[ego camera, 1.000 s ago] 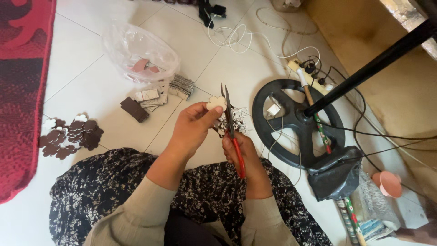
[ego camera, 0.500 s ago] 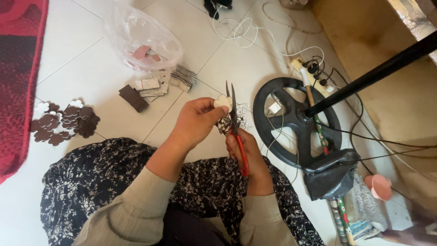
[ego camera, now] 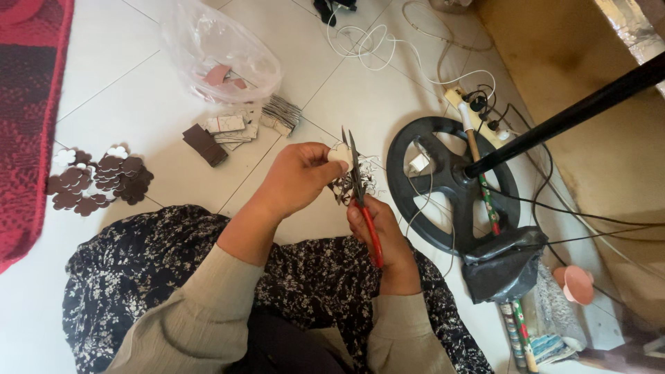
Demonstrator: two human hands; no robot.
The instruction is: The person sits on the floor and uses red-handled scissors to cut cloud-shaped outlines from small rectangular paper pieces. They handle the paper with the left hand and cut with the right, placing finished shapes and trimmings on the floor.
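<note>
My left hand pinches a small pale card piece at its fingertips. My right hand grips red-handled scissors, whose blades point up and sit against the card piece. Thin offcuts lie on the white tile floor just under the blades. Both hands work above my lap, which is covered in dark floral cloth.
Brown scalloped cut-outs lie in a heap at left, beside a red rug. A clear plastic bag, card stacks, a black round stand base with pole, white cables and a power strip surround me.
The view has shifted slightly, so the floor things sit lower right. My hands stay together with the scissors at the card piece; the card has turned a little.
</note>
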